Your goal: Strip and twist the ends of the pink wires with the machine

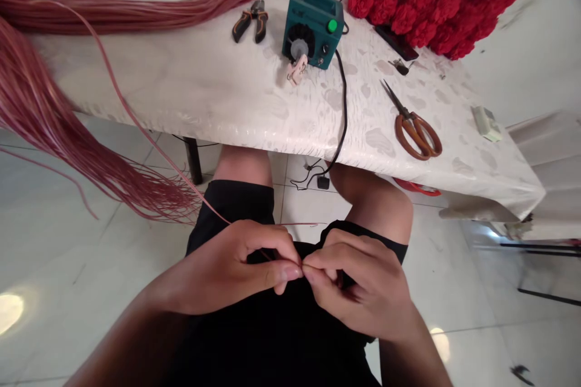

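A long pink cord arcs down from the bundles on the table into my left hand. My left thumb and forefinger pinch it over my lap. Right against those fingertips, my right hand is pinched too, seemingly on the same cord, though its end is hidden between the fingers. A thin pink strand pokes out behind my left hand. Thick bundles of pink cords lie on the table at the upper left, and another bundle droops over the front edge.
On the table stand a green motor box with a clip on its shaft, and red fabric flowers. Pliers, brown-handled scissors and a small pale block lie there. A black cable hangs over the front edge.
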Motion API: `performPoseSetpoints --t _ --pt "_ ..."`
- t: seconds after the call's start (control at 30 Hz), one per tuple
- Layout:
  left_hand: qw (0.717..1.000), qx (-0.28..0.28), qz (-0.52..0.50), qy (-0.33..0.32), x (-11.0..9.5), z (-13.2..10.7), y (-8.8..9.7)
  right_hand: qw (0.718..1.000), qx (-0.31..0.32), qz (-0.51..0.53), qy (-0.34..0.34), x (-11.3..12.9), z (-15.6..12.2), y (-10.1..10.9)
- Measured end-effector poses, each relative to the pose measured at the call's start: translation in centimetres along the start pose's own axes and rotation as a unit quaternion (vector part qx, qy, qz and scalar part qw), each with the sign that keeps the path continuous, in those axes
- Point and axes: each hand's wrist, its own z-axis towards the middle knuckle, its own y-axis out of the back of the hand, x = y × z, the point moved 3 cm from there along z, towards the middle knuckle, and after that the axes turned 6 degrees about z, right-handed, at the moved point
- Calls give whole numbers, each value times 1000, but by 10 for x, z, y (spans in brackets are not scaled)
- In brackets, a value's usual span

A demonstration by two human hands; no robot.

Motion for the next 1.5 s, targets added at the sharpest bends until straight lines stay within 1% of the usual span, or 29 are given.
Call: performPoseSetpoints --t 0.13,0.23,0.33,0.43,0.5,0.57,0.67,0.73,0.83,0.9,0.93,1.03,1.1,1.17,1.23,1.3,1.4,1.47,1.5 --pt "1000 -5 6 -7 3 1 -1 1000 -11 13 -11 -2 1 0" --pt "1000 -19 16 -13 4 1 -2 999 -18 25 -21 -3 2 0" --pt "999 -48 12 -20 5 -1 -2 998 -37 50 -28 -6 -2 3" --pt "995 -93 11 -17 4 -5 -1 991 -75 100 -42 -14 -13 8" --pt "993 -117 11 -11 4 -7 0 983 -98 128 -82 -23 -21 8" --pt "992 -124 9 -12 3 -8 -1 969 -113 163 -147 -35 -28 4" --pt "993 -116 1 -17 2 -6 -2 937 -112 243 -225 -51 -30 -12" --pt "994 -110 1 -16 2 -4 -3 919 -94 296 -243 -56 -25 -25" --pt "994 -111 8 -11 0 -3 -4 902 -70 357 -233 -55 -14 -42" --pt "992 -121 16 -12 -3 -3 -4 901 -70 366 -220 -53 -6 -47" --pt "992 -125 21 -13 -4 -4 -3 905 -75 358 -214 -52 -3 -48" --pt "991 -133 23 -15 -9 -5 -3 922 -95 317 -200 -51 1 -46" --pt "990 -140 3 -16 -10 -7 -3 927 -100 310 -186 -50 -1 -42" --pt "986 -163 -32 -19 -11 -9 -2 928 -94 319 -168 -50 -5 -38" --pt "977 -198 -69 -27 -9 -12 -1 934 -78 315 -151 -46 -11 -36" --pt "966 -235 -98 -36 -7 -14 0 952 -57 270 -131 -39 -17 -37" --pt "952 -275 -131 -42 -4 -17 3 984 -13 168 -64 -23 -24 -46" --pt "948 -284 -139 -33 -4 -18 3 991 28 132 -3 -14 -29 -55" --pt "949 -280 -143 -26 -4 -18 3 991 45 125 14 -12 -31 -58"
